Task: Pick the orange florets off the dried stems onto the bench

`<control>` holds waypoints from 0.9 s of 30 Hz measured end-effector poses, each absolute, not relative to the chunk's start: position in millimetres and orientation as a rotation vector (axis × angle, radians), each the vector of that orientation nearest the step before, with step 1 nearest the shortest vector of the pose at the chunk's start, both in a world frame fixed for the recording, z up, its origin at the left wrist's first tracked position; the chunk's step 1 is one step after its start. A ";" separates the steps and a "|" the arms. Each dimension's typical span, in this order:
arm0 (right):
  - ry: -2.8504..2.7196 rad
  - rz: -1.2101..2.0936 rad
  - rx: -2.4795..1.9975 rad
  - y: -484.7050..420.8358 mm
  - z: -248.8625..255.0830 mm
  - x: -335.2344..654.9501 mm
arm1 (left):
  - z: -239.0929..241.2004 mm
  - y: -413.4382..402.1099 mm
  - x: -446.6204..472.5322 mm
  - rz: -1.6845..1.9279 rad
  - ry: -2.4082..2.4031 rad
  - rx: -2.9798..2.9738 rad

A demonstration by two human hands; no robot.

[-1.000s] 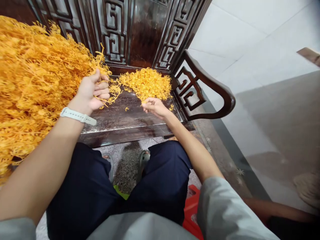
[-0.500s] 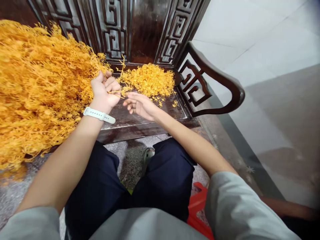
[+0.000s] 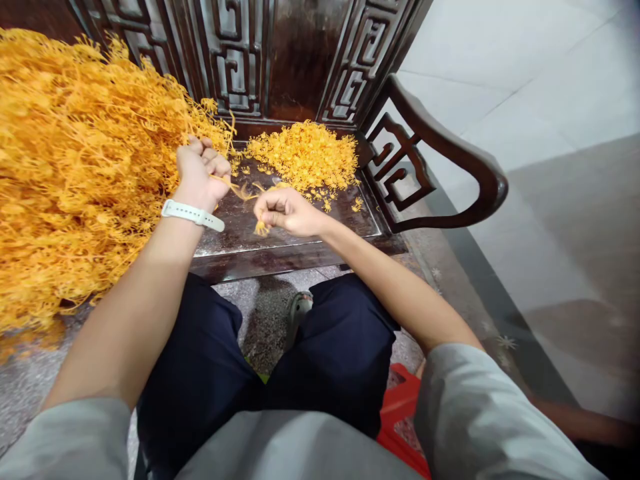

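Note:
My left hand [image 3: 205,175], with a pale watch strap at the wrist, is closed around a thin yellow plastic flower stem [image 3: 234,188] that juts out toward the right. It is beside the right edge of a big heap of yellow artificial flower sprays [image 3: 100,167]. My right hand [image 3: 287,212] pinches a small yellow floret [image 3: 261,228], which hangs below its fingertips. The end of the stem lies close to the right fingers; whether it touches them I cannot tell. Behind the right hand lies a pile of loose yellow florets [image 3: 310,155].
All this rests on a dark carved wooden bench [image 3: 235,260] with a latticed back [image 3: 300,60]. Its curved armrest [image 3: 450,143] stands at the right. My knees are against the bench front, and a red plastic stool [image 3: 403,400] shows under me. A pale wall rises at the right.
My right hand has gone from loosely spread fingers by the stem to a pinch with a floret in it, a little lower. My left hand has shifted slightly left.

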State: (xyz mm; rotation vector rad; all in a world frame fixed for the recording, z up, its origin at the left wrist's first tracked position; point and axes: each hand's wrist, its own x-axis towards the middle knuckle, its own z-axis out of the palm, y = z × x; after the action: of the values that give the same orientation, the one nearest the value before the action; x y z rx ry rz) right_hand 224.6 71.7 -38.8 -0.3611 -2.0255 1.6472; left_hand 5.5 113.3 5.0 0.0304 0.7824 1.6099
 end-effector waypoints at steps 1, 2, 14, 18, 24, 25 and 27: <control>-2.089 1.745 -0.318 63.6 -31.0 226.3 | 3.4 116.6 -0.1 1.634 0.771 0.016; -2.151 1.849 -0.270 56.1 -24.1 228.4 | 1.4 119.4 -6.4 1.661 0.758 0.009; -0.744 1.688 -1.140 107.6 -46.0 269.8 | -12.3 112.3 -19.8 1.406 0.629 0.174; -0.836 1.919 -1.166 98.0 -57.2 255.7 | -14.5 113.5 0.9 1.319 0.606 0.220; -0.888 1.903 -1.067 97.3 -65.6 230.3 | -10.3 106.0 31.2 1.160 0.681 0.335; -0.862 1.879 -1.052 98.7 -67.0 228.3 | -9.6 104.3 35.5 1.142 0.683 0.334; -0.837 1.841 -1.042 101.3 -69.6 226.5 | -8.5 101.5 42.1 1.100 0.658 0.323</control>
State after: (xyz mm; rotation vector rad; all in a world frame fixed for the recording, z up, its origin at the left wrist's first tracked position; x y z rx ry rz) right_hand 226.5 101.3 -69.6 -1.0425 -0.8371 1.8411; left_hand 42.1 101.5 -8.5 0.3234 0.6580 1.1002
